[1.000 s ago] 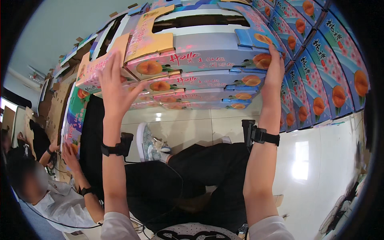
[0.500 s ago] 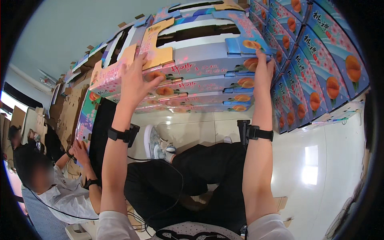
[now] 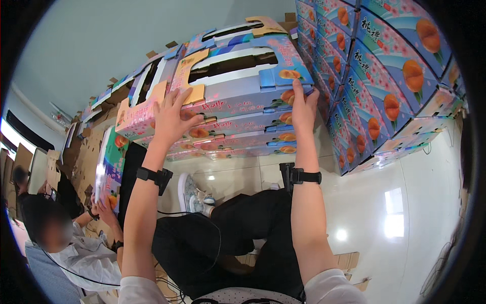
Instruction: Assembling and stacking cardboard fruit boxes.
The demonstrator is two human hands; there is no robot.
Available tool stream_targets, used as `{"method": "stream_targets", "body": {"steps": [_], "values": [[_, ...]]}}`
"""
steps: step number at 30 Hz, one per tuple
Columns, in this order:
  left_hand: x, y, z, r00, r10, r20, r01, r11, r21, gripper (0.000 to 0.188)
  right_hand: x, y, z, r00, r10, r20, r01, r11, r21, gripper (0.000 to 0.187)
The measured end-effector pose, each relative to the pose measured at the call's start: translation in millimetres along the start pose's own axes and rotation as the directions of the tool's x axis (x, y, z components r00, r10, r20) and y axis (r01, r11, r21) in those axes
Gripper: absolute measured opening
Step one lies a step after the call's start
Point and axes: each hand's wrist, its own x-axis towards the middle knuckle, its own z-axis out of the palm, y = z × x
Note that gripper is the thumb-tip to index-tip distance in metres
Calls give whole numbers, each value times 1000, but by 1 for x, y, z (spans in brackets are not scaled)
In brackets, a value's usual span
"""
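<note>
A printed gift carton (image 3: 233,99) with peach pictures and an open, slotted top lies uppermost on a stack of flat cartons in front of me. My left hand (image 3: 172,121) grips its left front corner, thumb along the front face and fingers reaching over the orange flap. At the opposite end, my right hand (image 3: 304,110) holds the right front corner with the thumb up near the blue flap; some fingertips are hidden behind the end. More cartons of the same kind (image 3: 238,137) are layered directly beneath it.
A tall wall of blue peach-printed cartons (image 3: 377,86) rises close on the right. Another carton (image 3: 144,109) adjoins at left. A seated co-worker (image 3: 91,253) handles a green-and-purple carton (image 3: 109,167) at lower left. Cables (image 3: 167,289) hang near my legs; flattened cardboard (image 3: 349,261) lies on the tiles.
The view has shifted, so the stacks appear lower and farther left. Both my hands stay on the same carton's ends. The co-worker's carton has tilted and shows more of its side.
</note>
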Motion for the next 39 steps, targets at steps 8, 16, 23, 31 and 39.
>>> {"method": "stream_targets", "body": {"steps": [8, 16, 23, 31, 39], "values": [[-2, -1, -6, 998, 13, 55, -9, 998, -65, 90, -2, 16, 0, 999, 22, -30, -12, 961, 276, 81], [-22, -29, -11, 987, -113, -116, 95, 984, -152, 61, 6, 7, -9, 998, 15, -53, -4, 979, 203, 76], [-40, -44, 8, 980, -121, -156, 99, 985, -141, 50, 35, -67, -35, 1000, -1, -25, 5, 980, 199, 72], [-47, -48, 11, 952, -198, -234, 156, 971, -183, 42, 86, -181, 47, 957, -93, 273, 78, 995, 67, 94], [-35, -42, 11, 951, -201, -235, 123, 943, -311, 37, 233, -90, 130, 861, 450, 236, -370, 874, -317, 93]]}}
